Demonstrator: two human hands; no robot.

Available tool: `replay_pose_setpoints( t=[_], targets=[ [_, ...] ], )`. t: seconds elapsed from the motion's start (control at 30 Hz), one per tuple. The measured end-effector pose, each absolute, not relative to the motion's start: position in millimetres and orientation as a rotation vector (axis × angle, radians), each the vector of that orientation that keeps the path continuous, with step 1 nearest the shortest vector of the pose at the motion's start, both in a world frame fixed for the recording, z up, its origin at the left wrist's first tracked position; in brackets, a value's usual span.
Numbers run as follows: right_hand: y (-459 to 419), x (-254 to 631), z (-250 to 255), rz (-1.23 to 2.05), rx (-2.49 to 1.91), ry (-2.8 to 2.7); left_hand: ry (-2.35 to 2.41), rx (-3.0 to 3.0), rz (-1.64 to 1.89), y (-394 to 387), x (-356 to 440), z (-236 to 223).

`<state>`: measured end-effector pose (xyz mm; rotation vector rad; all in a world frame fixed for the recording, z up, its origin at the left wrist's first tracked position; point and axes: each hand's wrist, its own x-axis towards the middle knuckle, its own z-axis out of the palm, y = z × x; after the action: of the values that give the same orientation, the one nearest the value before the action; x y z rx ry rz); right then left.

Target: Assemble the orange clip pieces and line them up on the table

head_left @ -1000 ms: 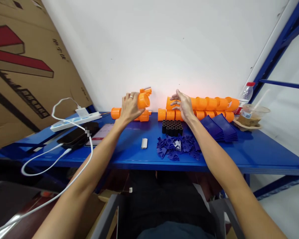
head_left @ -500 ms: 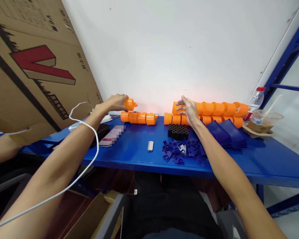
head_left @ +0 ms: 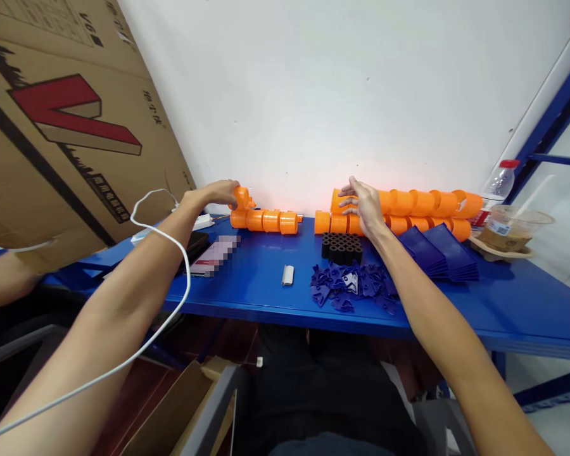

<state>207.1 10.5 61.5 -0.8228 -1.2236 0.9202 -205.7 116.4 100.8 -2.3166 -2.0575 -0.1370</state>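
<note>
My left hand (head_left: 222,191) is closed on an orange plastic cup-like cylinder (head_left: 242,197), at the left end of a short row of similar orange cylinders (head_left: 271,220) against the wall. The held piece appears to sit on top of that row. My right hand (head_left: 367,204) is open, fingers spread, in front of the left end of a longer two-layer stack of orange cylinders (head_left: 401,202); I cannot tell whether it touches them. Below it stand black tube-shaped pieces (head_left: 342,249) in a block, with a heap of small dark blue plastic parts (head_left: 349,285) nearer the table edge.
Blue flat panels (head_left: 449,253) lie stacked at right, near a drink cup (head_left: 513,231) and a bottle (head_left: 501,180). A small white piece (head_left: 288,275) lies mid-table. A phone (head_left: 216,253) and white cable (head_left: 187,272) are at left. Another person's arm (head_left: 7,278) shows far left.
My left hand has carried the orange cylinder leftward and lowered it onto the left end of the short row. My right hand stays by the long stack. The view has turned slightly.
</note>
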Motion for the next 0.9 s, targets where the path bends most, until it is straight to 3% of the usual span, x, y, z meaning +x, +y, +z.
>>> replay_pose_setpoints(
  t=[0.9],
  targets=[
    [12.6,207.5,60.5,0.916,-0.812,-1.240,-2.140,-2.137,-0.274,122.6,-203.8,75.2]
  ],
)
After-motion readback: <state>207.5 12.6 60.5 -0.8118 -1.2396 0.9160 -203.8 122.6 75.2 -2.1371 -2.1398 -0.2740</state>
